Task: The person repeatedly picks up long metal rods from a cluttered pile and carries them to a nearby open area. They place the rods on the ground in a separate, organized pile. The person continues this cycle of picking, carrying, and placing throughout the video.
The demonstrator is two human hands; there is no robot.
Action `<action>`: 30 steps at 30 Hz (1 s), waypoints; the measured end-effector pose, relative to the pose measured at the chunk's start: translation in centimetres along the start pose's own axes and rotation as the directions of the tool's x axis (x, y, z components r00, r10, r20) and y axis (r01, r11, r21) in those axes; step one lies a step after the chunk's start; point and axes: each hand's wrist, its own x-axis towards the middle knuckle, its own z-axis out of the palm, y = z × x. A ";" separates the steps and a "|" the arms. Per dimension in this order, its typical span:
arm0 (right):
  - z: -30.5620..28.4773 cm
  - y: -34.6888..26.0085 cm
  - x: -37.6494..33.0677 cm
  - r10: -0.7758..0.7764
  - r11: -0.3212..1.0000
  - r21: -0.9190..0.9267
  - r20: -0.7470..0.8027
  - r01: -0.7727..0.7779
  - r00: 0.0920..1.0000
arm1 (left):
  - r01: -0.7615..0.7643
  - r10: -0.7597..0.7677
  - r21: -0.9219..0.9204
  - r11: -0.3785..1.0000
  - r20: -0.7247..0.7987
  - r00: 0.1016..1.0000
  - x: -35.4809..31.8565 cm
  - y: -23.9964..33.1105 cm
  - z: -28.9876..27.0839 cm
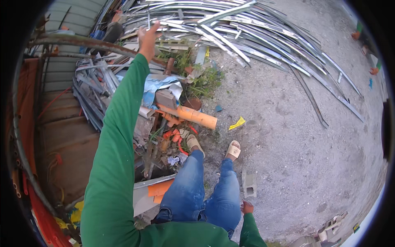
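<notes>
head view: the left hand (147, 41), fingers spread, is nearer the metal strips (263, 31), stretching rightward along the far edge of the gravel (288, 156). the right hand's (247, 207) grip cannot be told.

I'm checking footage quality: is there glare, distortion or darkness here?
In the head view, bright glare streaks the metal strips; daylight falls softly on the gravel ground, without hard shadows; fisheye distortion curves the rim, and the corners are black.

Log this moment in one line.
left hand: outstretched toward metal strips | right hand: lowered beside jeans | nearby: orange pipe, yellow scrap, concrete block
</notes>
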 end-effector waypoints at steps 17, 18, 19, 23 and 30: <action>5.6 -5.1 -0.9 -0.197 0.813 -0.540 0.099 0.219 0.975 | 0.806 -0.690 0.070 0.588 -0.476 0.545 -22.5 -35.4 -51.6; 6.1 -5.8 -2.1 -0.165 0.827 -0.541 0.027 0.153 0.986 | 0.810 -0.657 0.093 0.579 -0.536 0.531 -20.9 -36.7 -54.3; 7.2 -6.4 -2.9 -0.134 0.837 -0.539 -0.043 0.089 0.990 | 0.814 -0.618 0.116 0.569 -0.592 0.516 -19.0 -37.8 -57.3; 6.3 -4.6 0.8 -0.336 0.283 -0.886 0.269 0.369 0.903 | 0.819 -0.438 0.205 0.536 -0.762 0.477 -14.3 -43.9 -73.4; 10.6 -2.4 -2.8 -0.244 -0.040 -0.940 0.339 0.340 0.908 | 0.653 -0.732 -0.336 0.679 -0.380 0.566 -5.1 -46.2 -73.7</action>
